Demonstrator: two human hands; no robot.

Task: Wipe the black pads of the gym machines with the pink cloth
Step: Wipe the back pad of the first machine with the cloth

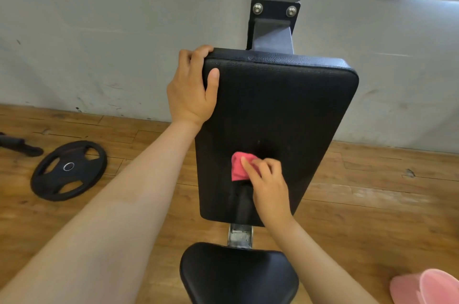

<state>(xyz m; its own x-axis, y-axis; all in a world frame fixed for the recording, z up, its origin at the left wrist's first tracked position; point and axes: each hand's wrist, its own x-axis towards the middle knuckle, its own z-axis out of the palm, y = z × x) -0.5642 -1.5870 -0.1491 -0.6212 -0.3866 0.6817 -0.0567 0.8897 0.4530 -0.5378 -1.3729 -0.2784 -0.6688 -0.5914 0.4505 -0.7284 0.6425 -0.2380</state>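
A pale grey painted wall (pixel 99 30) and a worn wooden plank floor (pixel 372 204) frame the machine, whose long black leather-textured back pad (pixel 285 105) runs lengthwise from its low end, just above the rounded black seat pad (pixel 238 276), up and away to its top edge. A black iron weight plate (pixel 69 170) lies flat on the floor, well to the left. The left hand (pixel 191 90) clamps the pad's upper left corner, thumb on the face, fingers round the edge. The right hand (pixel 268 187), fingers curled, presses the crumpled pink cloth (pixel 238 167) low on the pad's midline. Most of the pad lies above the cloth, so upward strokes probably come next.
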